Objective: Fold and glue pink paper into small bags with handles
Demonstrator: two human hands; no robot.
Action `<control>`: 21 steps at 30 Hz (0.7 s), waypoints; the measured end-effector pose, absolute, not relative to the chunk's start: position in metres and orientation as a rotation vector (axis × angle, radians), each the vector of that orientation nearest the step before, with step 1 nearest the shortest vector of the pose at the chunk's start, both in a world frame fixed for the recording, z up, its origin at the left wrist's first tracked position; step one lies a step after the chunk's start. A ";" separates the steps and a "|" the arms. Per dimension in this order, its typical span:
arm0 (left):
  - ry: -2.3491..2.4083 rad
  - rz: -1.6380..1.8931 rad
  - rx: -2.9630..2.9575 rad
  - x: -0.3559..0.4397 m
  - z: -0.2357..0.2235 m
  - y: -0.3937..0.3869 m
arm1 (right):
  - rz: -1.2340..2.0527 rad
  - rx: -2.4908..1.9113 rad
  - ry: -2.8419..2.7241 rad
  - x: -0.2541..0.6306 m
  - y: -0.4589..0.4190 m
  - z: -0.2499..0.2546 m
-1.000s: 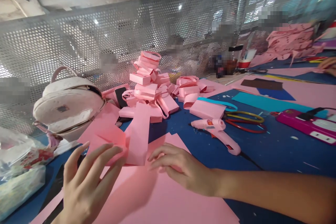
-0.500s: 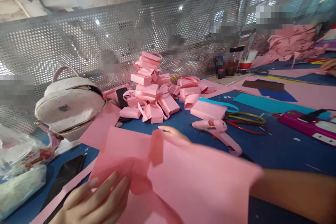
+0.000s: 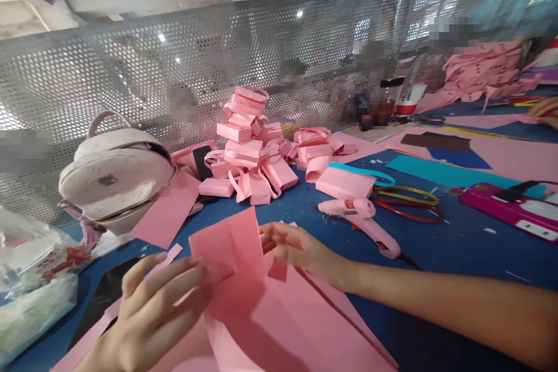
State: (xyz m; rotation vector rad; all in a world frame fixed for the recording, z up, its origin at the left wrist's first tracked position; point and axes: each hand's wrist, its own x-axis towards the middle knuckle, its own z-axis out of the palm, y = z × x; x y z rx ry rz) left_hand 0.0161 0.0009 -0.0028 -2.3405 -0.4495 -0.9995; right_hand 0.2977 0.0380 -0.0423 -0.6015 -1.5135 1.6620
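Note:
A pink paper sheet (image 3: 233, 250) is raised between my hands, its upper part standing as a creased flap and its lower part sloping toward me. My left hand (image 3: 161, 308) grips the flap's left edge, fingers bent against it and the thumb hidden. On the other side, my right hand (image 3: 300, 253) holds the paper by its right edge, with some fingertips behind it. A small folded tab shows just below those fingers. More pink sheets (image 3: 366, 331) lie underneath on the blue table.
Behind stands a pile of pink paper boxes (image 3: 248, 151). A pink glue gun (image 3: 361, 215), scissors (image 3: 410, 200) and a magenta power strip (image 3: 510, 206) lie to the right. A white backpack (image 3: 115, 174) and plastic bags (image 3: 39, 279) sit left; a perforated metal screen (image 3: 131, 64) rises behind.
The narrow pink piece standing before the pile is gone from there. My hands lifted a pink sheet, swung it up, and now hold it more upright between them.

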 end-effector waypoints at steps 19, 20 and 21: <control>-1.187 -1.181 -2.605 0.022 -0.004 0.017 | 1.565 -0.867 -1.535 0.294 0.032 -0.046; -1.331 -1.206 -2.670 0.022 -0.006 0.019 | 1.577 -0.896 -1.489 0.294 0.032 -0.047; -1.470 -1.233 -2.719 0.021 -0.008 0.020 | 1.588 -0.920 -1.445 0.294 0.032 -0.047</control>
